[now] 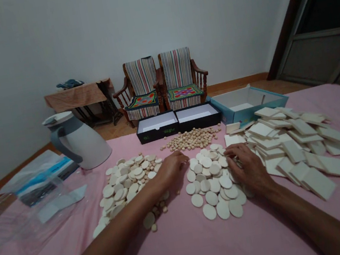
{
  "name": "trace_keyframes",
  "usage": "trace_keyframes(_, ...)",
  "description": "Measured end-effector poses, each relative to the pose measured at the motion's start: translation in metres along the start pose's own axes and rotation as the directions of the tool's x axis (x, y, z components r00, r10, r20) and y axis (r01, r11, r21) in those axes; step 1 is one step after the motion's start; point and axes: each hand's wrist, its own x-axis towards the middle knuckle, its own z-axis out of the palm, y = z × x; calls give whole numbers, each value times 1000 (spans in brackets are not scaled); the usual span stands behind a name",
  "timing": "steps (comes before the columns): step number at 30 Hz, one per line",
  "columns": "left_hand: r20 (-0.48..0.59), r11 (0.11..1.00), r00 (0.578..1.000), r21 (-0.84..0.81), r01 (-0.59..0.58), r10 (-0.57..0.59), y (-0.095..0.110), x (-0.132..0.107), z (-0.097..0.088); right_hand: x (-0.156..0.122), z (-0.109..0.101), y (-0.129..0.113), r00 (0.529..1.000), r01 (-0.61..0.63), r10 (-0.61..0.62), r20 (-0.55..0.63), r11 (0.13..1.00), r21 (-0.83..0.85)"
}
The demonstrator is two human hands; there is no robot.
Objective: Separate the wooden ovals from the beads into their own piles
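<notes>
My left hand (173,169) hovers between two piles, its fingers curled together at the left edge of a heap of round wooden discs (212,198). Whatever its fingertips may hold is hidden. On the opposite side of that heap, my right hand (247,166) rests with bent, parted fingers against the outer discs. Under and beyond my left forearm lies a mixed pile of wooden discs and small beads (119,184). Small round wooden beads (193,139) form another heap behind the middle discs. Square wooden tiles (302,140) are stacked loosely to the right of my right hand.
Two black box trays (158,133) and a light blue box (251,107) stand along the far table edge. At left are a white and grey jug (84,142), clear plastic packaging (37,210) and a blue-white packet (48,178). Pink cloth (190,250) covers the table.
</notes>
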Motion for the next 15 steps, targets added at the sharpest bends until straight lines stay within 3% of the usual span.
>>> trace_keyframes(6,21,994,999,100,34,-36,-8,22,14,1,1,6,1000,21,-21,0,1000,-4)
trace_keyframes(9,-36,980,992,157,125,-121,-21,32,4,1,1,6,1000,17,-17,5,1000,-9)
trace_keyframes(12,-138,936,959,221,274,-248,-41,40,-11,2,1,5,1000,7,-6,9,1000,-13)
trace_keyframes(15,-119,888,930,278,367,-348,-60,43,-20,2,1,4,1000,5,-5,10,1000,-11)
